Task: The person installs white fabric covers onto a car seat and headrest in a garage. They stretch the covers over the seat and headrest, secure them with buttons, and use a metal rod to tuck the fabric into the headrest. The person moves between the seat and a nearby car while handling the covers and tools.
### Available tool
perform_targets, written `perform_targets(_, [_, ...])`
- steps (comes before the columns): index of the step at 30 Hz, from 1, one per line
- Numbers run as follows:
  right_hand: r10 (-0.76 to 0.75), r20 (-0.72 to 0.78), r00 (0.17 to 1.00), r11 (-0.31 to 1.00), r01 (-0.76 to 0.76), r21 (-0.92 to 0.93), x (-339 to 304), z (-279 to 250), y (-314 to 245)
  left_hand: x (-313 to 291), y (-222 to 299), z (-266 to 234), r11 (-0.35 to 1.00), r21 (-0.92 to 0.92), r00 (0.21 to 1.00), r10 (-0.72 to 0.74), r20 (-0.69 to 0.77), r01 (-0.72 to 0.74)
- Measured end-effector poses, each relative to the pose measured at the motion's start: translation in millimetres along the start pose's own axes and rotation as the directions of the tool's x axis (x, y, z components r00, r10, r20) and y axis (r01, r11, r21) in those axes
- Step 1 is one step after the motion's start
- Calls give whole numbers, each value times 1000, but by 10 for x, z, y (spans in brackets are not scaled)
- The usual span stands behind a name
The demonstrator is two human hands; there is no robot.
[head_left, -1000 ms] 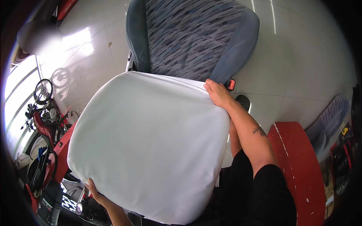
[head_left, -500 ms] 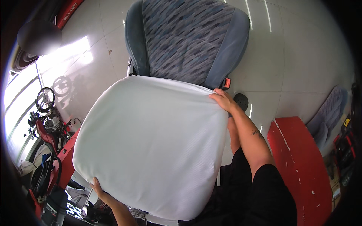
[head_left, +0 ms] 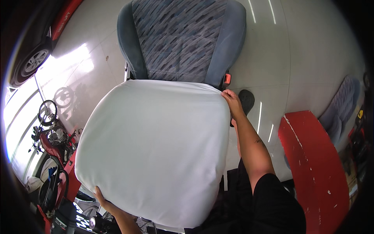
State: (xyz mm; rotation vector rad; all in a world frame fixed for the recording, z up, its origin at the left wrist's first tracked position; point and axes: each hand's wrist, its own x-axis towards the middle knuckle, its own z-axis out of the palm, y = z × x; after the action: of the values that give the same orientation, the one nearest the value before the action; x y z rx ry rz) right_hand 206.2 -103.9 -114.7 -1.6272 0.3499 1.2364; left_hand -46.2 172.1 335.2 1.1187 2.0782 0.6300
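Note:
A white cloth seat cover (head_left: 152,148) is stretched smooth over the near section of a car seat (head_left: 177,43). The far section is bare, with patterned grey-blue fabric and plain blue-grey side bolsters. At the cover's far right corner, my right hand (head_left: 231,102) is closed, pinching the fabric, and creases run leftward from the fingers. My left hand (head_left: 105,201) grips the near left edge, its thumb lying on the cover; the other fingers are mostly hidden below. A red seat belt buckle (head_left: 227,78) sticks up just beyond my right hand.
A worn red bench-like block (head_left: 311,163) stands at the right, beside another patterned seat part (head_left: 341,107). A motorcycle (head_left: 54,136) is on the left, with a car wheel (head_left: 36,62) at the far left. My dark shoe (head_left: 246,100) rests on the tiled floor (head_left: 269,58).
My right hand has tightened from lying over the corner to pinching the cover's edge there. The view has shifted slightly, and the far section sits further left in it. My left hand stays at the edge.

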Motion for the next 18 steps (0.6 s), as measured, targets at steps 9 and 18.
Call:
perform_targets(9, [159,79,984,977,-168,134,-86,-78,-19,61,-32,-102,998,-57,995,0,97,5])
perform_targets(18, [124,373,919,980,-172,97,-372,-289,-351,51,-52,-111,998,-43,996,44,74,-40])
